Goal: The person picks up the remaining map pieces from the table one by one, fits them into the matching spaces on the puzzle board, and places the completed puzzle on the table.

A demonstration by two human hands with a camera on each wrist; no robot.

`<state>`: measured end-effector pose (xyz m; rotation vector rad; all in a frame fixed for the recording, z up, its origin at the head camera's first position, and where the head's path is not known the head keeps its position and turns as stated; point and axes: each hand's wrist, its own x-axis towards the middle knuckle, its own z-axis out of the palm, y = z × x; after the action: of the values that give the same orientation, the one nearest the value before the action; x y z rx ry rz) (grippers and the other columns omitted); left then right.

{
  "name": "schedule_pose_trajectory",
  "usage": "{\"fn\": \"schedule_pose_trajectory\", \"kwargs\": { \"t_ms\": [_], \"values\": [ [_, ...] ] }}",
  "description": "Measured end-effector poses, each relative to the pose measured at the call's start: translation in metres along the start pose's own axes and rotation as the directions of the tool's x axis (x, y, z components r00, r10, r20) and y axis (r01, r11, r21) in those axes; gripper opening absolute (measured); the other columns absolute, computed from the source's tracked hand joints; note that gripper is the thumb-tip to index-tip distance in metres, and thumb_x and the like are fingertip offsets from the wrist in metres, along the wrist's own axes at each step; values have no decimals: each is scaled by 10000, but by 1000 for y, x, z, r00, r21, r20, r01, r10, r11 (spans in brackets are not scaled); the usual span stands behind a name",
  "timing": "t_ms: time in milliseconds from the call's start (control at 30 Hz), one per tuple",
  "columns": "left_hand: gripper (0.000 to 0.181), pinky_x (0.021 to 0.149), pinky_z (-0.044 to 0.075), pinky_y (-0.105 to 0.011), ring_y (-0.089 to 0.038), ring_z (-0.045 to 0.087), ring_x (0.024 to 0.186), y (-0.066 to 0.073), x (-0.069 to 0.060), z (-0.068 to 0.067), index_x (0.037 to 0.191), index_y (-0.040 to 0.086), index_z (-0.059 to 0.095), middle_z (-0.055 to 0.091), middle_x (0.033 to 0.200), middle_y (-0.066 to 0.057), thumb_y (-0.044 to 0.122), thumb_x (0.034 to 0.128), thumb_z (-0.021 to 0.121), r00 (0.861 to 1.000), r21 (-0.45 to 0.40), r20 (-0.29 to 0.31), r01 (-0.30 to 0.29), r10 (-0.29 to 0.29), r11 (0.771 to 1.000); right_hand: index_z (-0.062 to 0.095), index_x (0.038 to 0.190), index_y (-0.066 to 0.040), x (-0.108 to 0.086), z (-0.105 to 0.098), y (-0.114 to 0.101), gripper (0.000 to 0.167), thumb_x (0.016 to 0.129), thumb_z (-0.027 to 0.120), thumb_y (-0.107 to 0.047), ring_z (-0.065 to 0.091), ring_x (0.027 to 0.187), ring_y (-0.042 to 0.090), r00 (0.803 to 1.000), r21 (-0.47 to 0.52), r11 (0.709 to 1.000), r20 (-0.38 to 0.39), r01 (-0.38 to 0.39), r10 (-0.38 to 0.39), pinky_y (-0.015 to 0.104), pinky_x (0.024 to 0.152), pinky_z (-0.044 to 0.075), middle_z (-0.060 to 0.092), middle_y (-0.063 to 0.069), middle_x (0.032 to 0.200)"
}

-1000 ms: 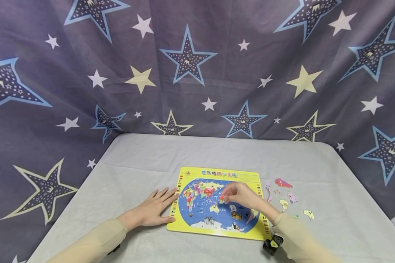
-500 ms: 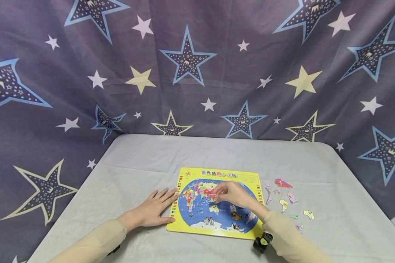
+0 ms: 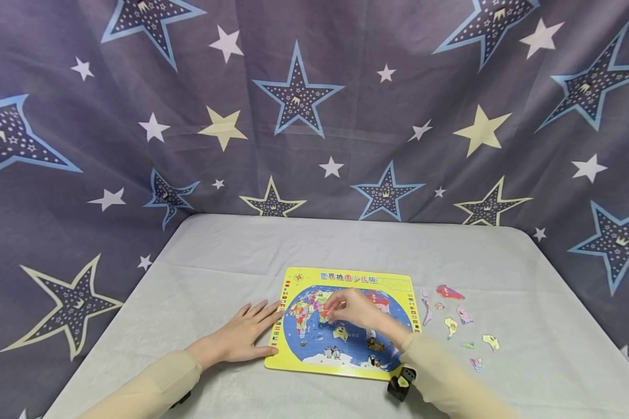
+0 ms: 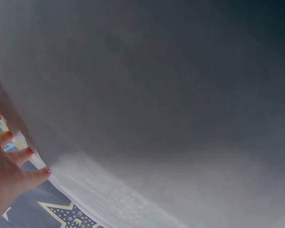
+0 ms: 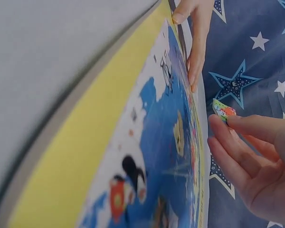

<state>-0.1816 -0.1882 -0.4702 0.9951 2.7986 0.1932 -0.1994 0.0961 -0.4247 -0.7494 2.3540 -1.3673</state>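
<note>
A yellow-bordered world map puzzle board (image 3: 293, 364) lies flat on the table. My left hand (image 3: 241, 334) rests at its left edge with fingers spread, the fingertips touching the border. Over the upper middle of the map is my right hand (image 3: 359, 311). Its thumb and fingers pinch a small green and red map puzzle piece (image 5: 223, 109), held clear of the board in the right wrist view. Part of the map is hidden beneath this hand. In the left wrist view, only the fingers and part of the left hand (image 4: 12, 173) show.
Several loose puzzle pieces lie on the grey-white tablecloth (image 3: 230, 256) right of the board, among them a red piece (image 3: 449, 292), a pink piece (image 3: 465, 315) and a yellow piece (image 3: 491, 342). A star-patterned curtain (image 3: 304, 157) hangs behind the table.
My right hand has moved left across the map with the pinched puzzle piece, uncovering more of the map's right side and the loose pieces there. The left hand has stayed put.
</note>
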Motion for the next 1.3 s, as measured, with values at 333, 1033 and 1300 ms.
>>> {"fn": "schedule_pose_trajectory", "kwargs": {
  "t_ms": [333,1033,1300],
  "values": [
    [794,1017,147,-547,-286,141,1330,0,0,0,1421,203,215,141,1478,-8,687,804,332,1000,-7,3,-5,5,1000,624,904,19,14,13,10,103,821,565,29,632,696,242,1000,-16,1000,27,13,-12,308,613,521,638,96,774],
    [777,1019,145,-544,-288,143,1329,1,0,-1,1421,200,216,138,1479,-3,664,813,356,1000,-18,2,-3,3,1000,644,874,29,30,29,8,93,794,597,34,618,670,231,999,-41,998,20,40,-39,252,579,497,639,93,742],
    [775,1020,143,-544,-288,144,1328,1,0,-1,1423,202,207,132,1480,0,661,816,355,1000,-18,2,-4,4,1000,664,862,11,34,34,7,89,791,612,25,606,660,172,997,-108,991,13,75,-74,199,569,470,644,77,764]
  ]
}}
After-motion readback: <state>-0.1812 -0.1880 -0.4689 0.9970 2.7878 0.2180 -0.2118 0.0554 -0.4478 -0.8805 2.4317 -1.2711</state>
